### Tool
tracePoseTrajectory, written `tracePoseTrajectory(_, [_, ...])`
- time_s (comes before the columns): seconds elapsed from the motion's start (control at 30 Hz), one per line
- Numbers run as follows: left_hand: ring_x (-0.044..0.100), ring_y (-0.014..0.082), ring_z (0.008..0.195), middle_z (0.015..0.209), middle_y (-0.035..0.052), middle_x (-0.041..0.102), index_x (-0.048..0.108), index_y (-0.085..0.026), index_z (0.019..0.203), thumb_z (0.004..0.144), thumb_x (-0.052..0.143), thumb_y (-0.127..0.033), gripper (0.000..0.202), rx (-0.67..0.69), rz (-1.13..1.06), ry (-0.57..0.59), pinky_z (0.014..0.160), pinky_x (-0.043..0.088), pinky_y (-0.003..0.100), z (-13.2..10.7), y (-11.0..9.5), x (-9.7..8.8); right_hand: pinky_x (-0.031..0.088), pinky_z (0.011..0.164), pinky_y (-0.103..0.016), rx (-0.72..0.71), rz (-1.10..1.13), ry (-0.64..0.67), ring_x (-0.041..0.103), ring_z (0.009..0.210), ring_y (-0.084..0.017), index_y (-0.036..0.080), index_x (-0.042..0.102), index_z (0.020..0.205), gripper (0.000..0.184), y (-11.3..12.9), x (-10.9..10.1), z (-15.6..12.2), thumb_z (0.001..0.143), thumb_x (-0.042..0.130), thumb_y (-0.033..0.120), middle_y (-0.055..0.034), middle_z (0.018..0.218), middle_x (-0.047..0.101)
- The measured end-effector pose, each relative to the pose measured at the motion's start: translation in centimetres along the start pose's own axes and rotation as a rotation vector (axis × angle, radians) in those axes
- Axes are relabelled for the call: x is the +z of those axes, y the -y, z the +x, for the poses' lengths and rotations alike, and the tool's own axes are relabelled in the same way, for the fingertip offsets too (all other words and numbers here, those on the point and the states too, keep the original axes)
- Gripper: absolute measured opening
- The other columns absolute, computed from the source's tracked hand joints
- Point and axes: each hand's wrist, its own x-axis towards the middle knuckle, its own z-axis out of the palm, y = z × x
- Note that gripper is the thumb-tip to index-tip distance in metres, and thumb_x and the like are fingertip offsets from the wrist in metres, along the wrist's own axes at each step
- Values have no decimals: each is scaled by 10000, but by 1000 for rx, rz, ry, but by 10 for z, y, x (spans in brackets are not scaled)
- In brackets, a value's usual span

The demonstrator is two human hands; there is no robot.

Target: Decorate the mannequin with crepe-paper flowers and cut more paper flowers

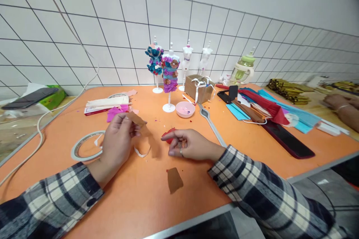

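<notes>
My left hand [119, 134] pinches a strip of brown paper [144, 130] between thumb and fingers; its lower end hangs blurred over the orange table. My right hand [190, 144] reaches in from the right with the index finger stretched out and the thumb apart from it, the other fingers curled. Partly hidden behind its index finger is a red object [169, 132] whose kind I cannot make out. Nearer to me a cut piece of brown paper [175, 180] lies flat. A curl of white tape [142, 152] rests between the hands.
Beside my left wrist lies a tape roll [75, 151]. Behind stand a decorated dress form [170, 73], a pink bowl [185, 109] and a cardboard box [193, 87]. Coloured papers [269, 106] and a phone [288, 140] lie right. Another person's hand [340, 101] is at far right.
</notes>
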Motion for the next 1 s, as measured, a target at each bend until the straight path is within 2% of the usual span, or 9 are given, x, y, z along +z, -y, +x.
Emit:
tracePoseTrajectory(0.1, [437,99,415,558,-83,542,575,-223,850,914,604,-292,99,16,-84,-110,396,325,215,12,1,-6,441,837,-324,-198,-437,73,575,945,-204,191,651,1269,554,6,0,-5,761,820,337,-51,964,686])
tracePoseTrajectory(0.23, [586,107,511,716,-47,673,581,-222,860,847,607,-208,32,-16,-212,-191,411,408,191,20,-1,-8,428,858,-342,-302,-660,119,543,1009,-236,188,603,1331,648,3,5,-4,765,834,400,-103,1114,662])
tracePoseTrajectory(0.4, [704,159,856,901,-4,742,622,-231,845,835,668,-247,50,6,-298,-76,727,587,252,10,-2,-3,421,879,-367,-138,-686,-367,568,995,-233,196,665,1233,445,-12,-4,5,807,785,242,-86,1051,683])
tracePoseTrajectory(0.5, [689,171,899,942,4,735,655,-239,854,871,689,-287,61,106,-304,49,797,582,278,5,0,-3,443,797,-323,5,-435,-638,598,842,-178,195,703,1102,276,-14,-17,9,827,716,185,-36,922,703])
tracePoseTrajectory(0.57, [683,185,917,969,5,732,666,-248,887,902,677,-320,74,153,-283,104,825,580,309,1,1,-5,445,714,-291,72,-246,-690,588,731,-146,179,707,1042,214,-13,-22,10,830,700,201,-20,843,693])
tracePoseTrajectory(0.67, [692,217,977,1006,16,746,641,-252,896,935,652,-353,109,248,-238,189,849,582,354,-7,2,-9,456,657,-255,97,43,-514,604,685,-123,144,692,1025,256,-7,-19,6,829,726,306,-43,839,709])
tracePoseTrajectory(0.83, [709,255,1089,1182,93,741,613,-238,977,1021,519,-294,118,606,31,557,876,588,382,-31,-10,-13,525,584,-235,164,551,194,688,738,-148,150,620,1262,733,3,0,-5,757,731,669,-147,1097,723])
tracePoseTrajectory(0.9, [707,272,1109,1277,143,699,605,-225,979,1040,459,-296,173,768,164,755,829,601,370,-36,-16,-12,547,615,-218,139,671,296,706,901,-178,203,569,1359,785,6,3,-7,743,759,650,-147,1232,674])
tracePoseTrajectory(1.0, [664,271,1163,1327,148,646,610,-231,982,1036,437,-255,183,955,291,725,880,582,387,-37,-21,-10,514,586,-159,111,664,360,688,961,-162,285,518,1429,810,5,4,-6,716,859,459,-117,1391,571])
